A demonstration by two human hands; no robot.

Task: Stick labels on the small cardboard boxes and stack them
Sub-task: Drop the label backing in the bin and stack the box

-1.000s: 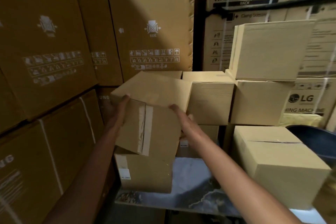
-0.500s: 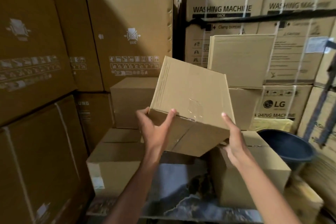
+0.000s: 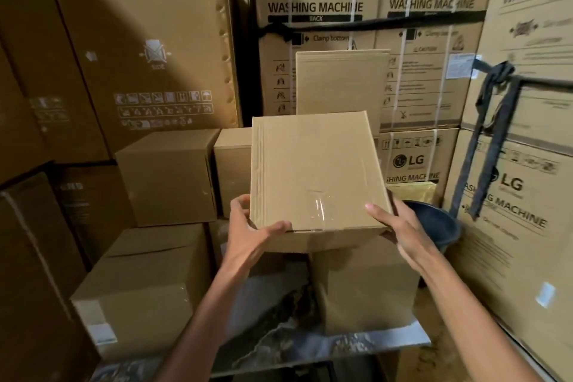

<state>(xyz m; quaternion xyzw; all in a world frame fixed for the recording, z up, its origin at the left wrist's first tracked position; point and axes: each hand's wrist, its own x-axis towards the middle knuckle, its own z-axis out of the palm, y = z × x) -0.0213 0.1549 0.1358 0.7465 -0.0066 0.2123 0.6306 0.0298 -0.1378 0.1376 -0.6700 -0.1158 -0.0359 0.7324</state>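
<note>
**Small box held in both hands, above the stacked boxes**

At the far left stand big dark cartons point(image 3: 37, 226) with white handling symbols. Next to them, on the marbled table surface point(image 3: 273, 335), there is a low cardboard box point(image 3: 139, 285) with a white label point(image 3: 104, 333) on its front lower corner. On top of this box sits another plain box point(image 3: 169, 177), and just beside it, more to the back, a further small box point(image 3: 231, 170) is partly hidden.

The left hand point(image 3: 251, 236) grips the near left corner of the held box point(image 3: 313, 174): the thumb lies on the top face and the fingers curl around the left side. The held box is in the air in the middle of the view, its top face turned to the camera, with a strip of clear tape point(image 3: 319, 211) near the front edge. No label is visible on the faces that show.

The right hand point(image 3: 400, 226) holds the near right corner, the thumb on top and the fingers under the box. Below it stands one more plain box point(image 3: 366, 291) on the table. Behind, a pale box point(image 3: 341, 84) rises above the held one.

To the right there is a dark blue tub point(image 3: 434, 223), and then the washing machine cartons point(image 3: 511, 164) with a dark strap point(image 3: 493, 146) hanging over them
</note>
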